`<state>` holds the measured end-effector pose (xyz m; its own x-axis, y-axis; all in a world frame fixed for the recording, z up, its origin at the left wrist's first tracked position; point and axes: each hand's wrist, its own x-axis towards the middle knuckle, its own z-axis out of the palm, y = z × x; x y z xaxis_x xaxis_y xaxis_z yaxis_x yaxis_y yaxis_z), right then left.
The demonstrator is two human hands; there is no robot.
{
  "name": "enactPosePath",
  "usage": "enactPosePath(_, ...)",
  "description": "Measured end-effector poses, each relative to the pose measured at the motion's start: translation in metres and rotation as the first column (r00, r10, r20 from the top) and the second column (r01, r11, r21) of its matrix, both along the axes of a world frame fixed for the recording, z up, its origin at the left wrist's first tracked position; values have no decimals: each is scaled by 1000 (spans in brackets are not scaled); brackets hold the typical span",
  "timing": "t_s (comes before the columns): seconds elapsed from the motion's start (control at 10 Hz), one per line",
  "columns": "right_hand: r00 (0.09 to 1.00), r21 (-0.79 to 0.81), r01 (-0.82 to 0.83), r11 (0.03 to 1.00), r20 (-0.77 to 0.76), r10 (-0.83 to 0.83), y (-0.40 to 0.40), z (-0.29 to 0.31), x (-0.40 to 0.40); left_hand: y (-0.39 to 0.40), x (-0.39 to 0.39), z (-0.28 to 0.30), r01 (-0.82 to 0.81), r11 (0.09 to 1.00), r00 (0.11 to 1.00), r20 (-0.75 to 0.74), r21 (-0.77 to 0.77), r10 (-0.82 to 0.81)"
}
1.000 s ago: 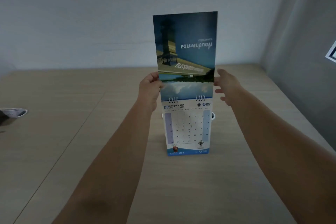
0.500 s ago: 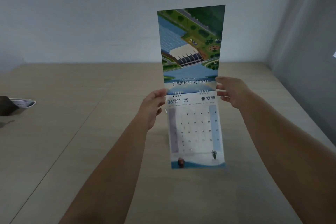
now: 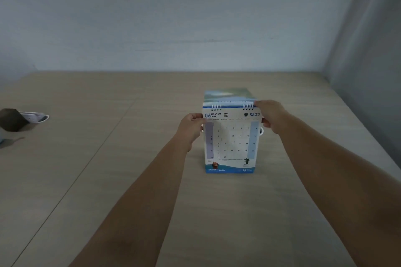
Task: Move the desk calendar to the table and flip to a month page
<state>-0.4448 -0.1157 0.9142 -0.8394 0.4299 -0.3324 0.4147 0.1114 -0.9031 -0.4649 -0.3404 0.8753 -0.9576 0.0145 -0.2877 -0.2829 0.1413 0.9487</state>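
While the desk calendar [image 3: 230,140] stands upright on the wooden table [image 3: 134,180], its foot planted on the boards, I have both hands on it, one at each side near the top. My left hand [image 3: 191,129] pinches the calendar's left edge just beside the big blue "06", thumb on the front of the page, fingers tucked behind where I cannot see them. My right hand [image 3: 272,117] grips the calendar's upper right corner, thumb up by the wire rings [image 3: 248,106], the other fingers curled around the edge. Both hands are closed on the calendar, neither one spread wide. The page facing me reads June, a grid of dates with pale violet and pale blue columns down its two sides, a small plant picture and a brown figure at the bottom, and a blue wave along the foot. Behind the rings, a picture page [image 3: 227,94] with sky and green lies folded over the back of the calendar, only its top strip showing. A bit of white shows at the calendar's right edge below my right hand; what it is I cannot tell. Far off to the calendar's left, near the table's edge, sits a dark brown object [image 3: 13,119] with something white [image 3: 34,116] beside it. Beyond the calendar, the table meets a plain pale wall [image 3: 173,17]
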Motion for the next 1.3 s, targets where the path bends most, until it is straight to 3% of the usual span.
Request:
enactPosePath(0.3,1000,16,-2,1000,-30,3,8,-25,5,2,-5,3,-32,999,999,13,-12,33)
enactPosePath(0.5,986,63,106,992,-139,-96,8,-17,-4,8,-21,16,-98,995,994,49,12,97)
enactPosePath(0.7,958,4,209,978,-200,-204,12,-14,-12,17,-32,31,-127,991,992,15,47,126)
enactPosePath(1.0,981,102,173,980,-111,-162,14,-27,-7,11,-29,11,-61,998,997,39,-6,61)
enactPosePath(1.1,994,179,102,979,-66,-92,18,-19,-5,9,-27,12,-10,991,1000,-4,-133,9)
enactPosePath(1.2,970,217,114,969,-237,-61,17,7,13,2,-15,18,61,931,991,-92,-359,-100)
enactPosePath(1.3,775,79,126,989,-630,-49,21,46,38,-23,16,0,-72,918,950,-307,-389,-56)
